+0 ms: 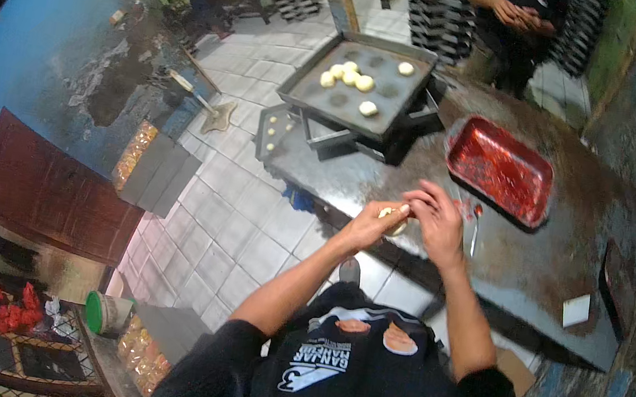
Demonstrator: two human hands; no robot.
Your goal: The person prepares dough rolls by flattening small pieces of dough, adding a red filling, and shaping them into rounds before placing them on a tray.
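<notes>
My left hand is closed around a small piece of pale dough, held above the near edge of the table. From the other side my right hand meets it, fingers bent and fingertips pinched at the dough's edge; the hands hide part of the piece. Beyond them a dark metal baking tray carries several round pale dough balls. To the right sits a rectangular pan smeared with glossy red filling. A spoon with red on its bowl lies close to my right hand.
The worn metal table extends away and right. More trays are under the baking tray, and a lower tray holds small dough pieces. A white square lies near the right corner. Another person's hands show across the table, beside tall stacked trays.
</notes>
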